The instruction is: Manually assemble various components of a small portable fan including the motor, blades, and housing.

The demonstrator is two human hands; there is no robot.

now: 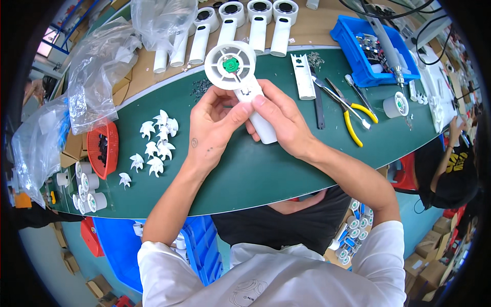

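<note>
Both my hands hold a white handheld fan [263,128] above the green table, its round head [230,65] tilted up and away from me. A green piece sits at the centre of the head, and no blades show in it. My left hand [217,115] grips the handle's left side, its thumb pressed near the top. My right hand [284,117] wraps the handle's right side, thumb also on its upper face. Left of my hands, several white fan blades [164,149] lie loose. A white handle shell [304,77] rests to the right.
Finished-looking white fans [257,33] line the back. Pliers with yellow grips [353,130] and a screwdriver [360,92] lie right, near a blue parts bin [353,77] and a white cylinder [395,105]. A red basket [113,153], plastic bags [97,77] and white cylinders [96,201] stand left.
</note>
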